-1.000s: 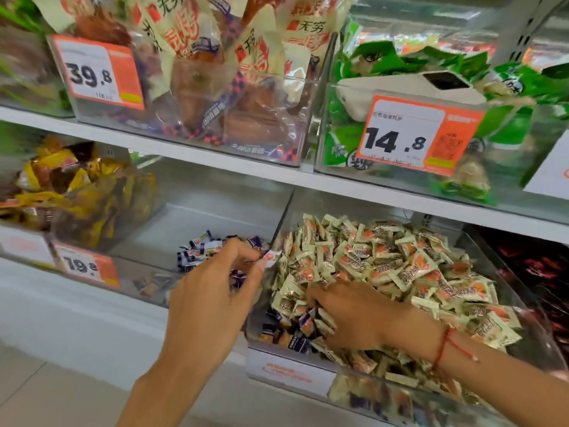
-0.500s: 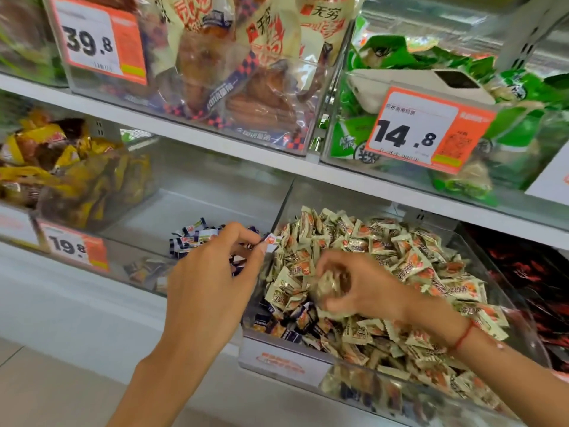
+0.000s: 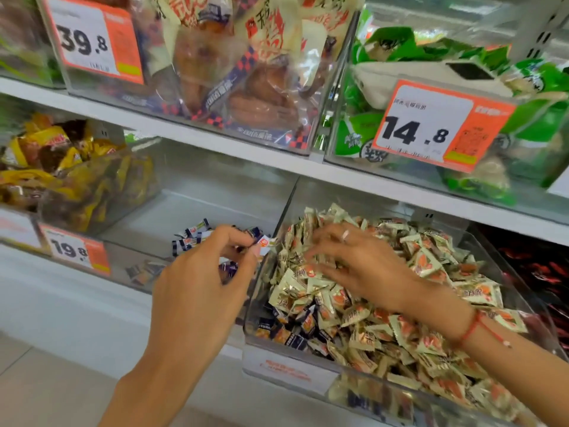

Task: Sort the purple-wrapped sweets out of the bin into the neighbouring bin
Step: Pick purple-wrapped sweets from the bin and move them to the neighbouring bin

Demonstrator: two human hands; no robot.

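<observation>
A long white shelf runs across the picture, with clear boxes above and below it. On top sit a box of big brown snack bags with a price tag reading 39.8, and a box of green packs with a price tag reading 14.8.

Below the shelf, the biggest thing is the full bin on the right. It is heaped with pale gold sweets. Some purple-wrapped sweets lie mixed in at its front left corner, under and in front of the right hand, not touching it.

Just beside it on the left is the neighbouring bin. It holds only a small pile of purple sweets near its front right. Further left is a box of yellow packs, and a price tag reading 19.8 hangs near it.

The left hand is raised over the wall between the two bins. Its thumb and fingers are curled and pinch one purple sweet at the fingertips. That sweet sits at the very top of the hand, near the small pile.

The right hand lies on top of the gold heap with its fingers spread wide and reaching left. It holds nothing that can be seen. A ring is on one finger and a red string goes round the wrist.
</observation>
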